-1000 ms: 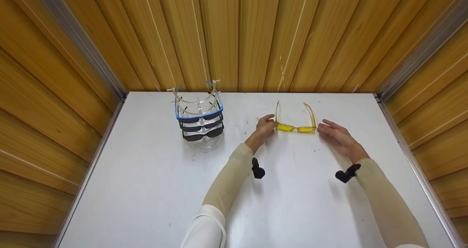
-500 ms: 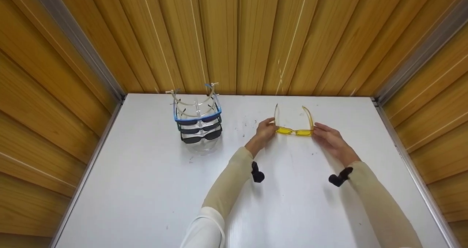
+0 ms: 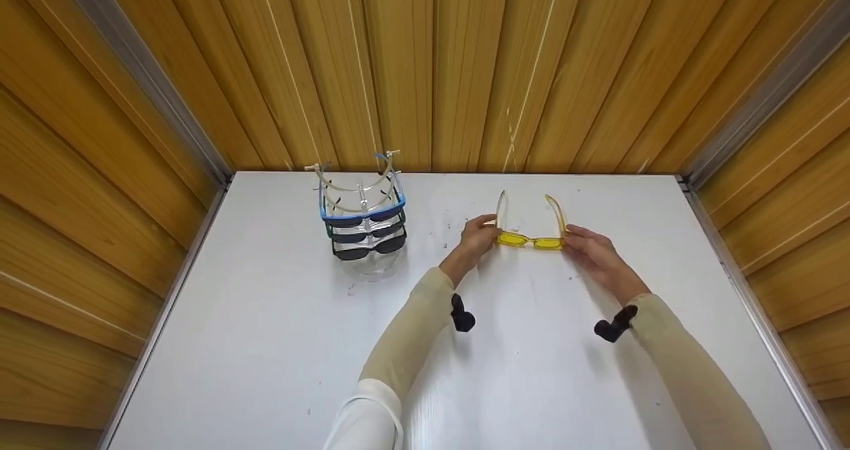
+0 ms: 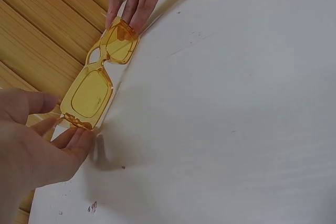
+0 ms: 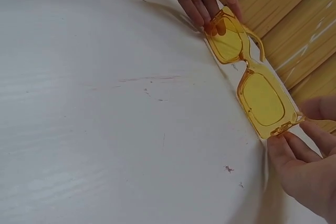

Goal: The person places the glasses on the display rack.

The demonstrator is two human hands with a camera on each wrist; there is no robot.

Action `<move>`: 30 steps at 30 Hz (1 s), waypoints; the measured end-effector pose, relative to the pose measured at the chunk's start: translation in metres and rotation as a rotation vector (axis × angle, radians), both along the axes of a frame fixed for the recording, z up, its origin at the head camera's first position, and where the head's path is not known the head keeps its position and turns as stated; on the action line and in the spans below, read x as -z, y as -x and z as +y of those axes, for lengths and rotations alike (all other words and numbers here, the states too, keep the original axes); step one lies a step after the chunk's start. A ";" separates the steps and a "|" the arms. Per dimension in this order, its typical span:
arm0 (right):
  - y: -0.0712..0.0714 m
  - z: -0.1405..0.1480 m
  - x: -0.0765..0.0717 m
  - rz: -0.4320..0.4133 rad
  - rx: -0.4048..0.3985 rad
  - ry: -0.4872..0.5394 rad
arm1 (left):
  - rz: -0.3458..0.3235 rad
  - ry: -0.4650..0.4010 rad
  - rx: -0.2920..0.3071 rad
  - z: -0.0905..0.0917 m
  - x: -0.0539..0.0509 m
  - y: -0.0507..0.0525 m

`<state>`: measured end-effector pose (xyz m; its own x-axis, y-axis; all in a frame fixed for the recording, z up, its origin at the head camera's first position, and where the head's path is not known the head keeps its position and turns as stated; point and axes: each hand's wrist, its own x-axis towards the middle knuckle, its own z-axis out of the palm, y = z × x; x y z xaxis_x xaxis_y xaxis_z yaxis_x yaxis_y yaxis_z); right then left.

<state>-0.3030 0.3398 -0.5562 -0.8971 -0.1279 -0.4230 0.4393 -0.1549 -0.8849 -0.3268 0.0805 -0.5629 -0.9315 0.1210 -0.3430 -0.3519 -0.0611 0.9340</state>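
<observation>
Yellow-tinted sunglasses (image 3: pixel 529 240) with clear yellow frames face me with both temples unfolded toward the back wall. My left hand (image 3: pixel 477 239) holds them at the left hinge corner, the fingers bent under the end of the frame in the left wrist view. At the opposite corner, my right hand (image 3: pixel 596 254) grips the other hinge, its fingertips beneath the frame in the right wrist view. The lower edge of the sunglasses (image 4: pixel 89 90) sits close to the tabletop; whether it touches, I cannot tell. Parts of both temples are hidden behind the hands.
Left of the hands stands a clear display rack (image 3: pixel 362 198) bearing a blue-framed pair (image 3: pixel 364 217) and dark sunglasses (image 3: pixel 368 247) below. The white table (image 3: pixel 265 344) is bounded by wood-patterned panels (image 3: pixel 465 72) at the back and sides.
My right hand has come in leftward from beside the sunglasses and taken hold of their right corner. The left hand has closed on the left corner, and the sunglasses have shifted slightly left.
</observation>
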 end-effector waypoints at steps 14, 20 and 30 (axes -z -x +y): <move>-0.014 -0.032 -0.011 -0.027 -0.099 -0.022 | -0.036 0.075 -0.015 -0.051 -0.004 -0.017; -0.028 -0.049 -0.015 -0.022 -0.145 -0.038 | -0.056 0.053 0.068 -0.081 -0.007 -0.033; -0.054 -0.067 -0.012 -0.043 -0.246 -0.032 | -0.063 -0.078 0.216 -0.125 -0.004 -0.067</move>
<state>-0.2490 0.2730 -0.5445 -0.8215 -0.3262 -0.4678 0.4981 -0.0110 -0.8670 -0.2601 -0.0443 -0.5586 -0.8581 0.3435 -0.3818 -0.4223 -0.0488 0.9051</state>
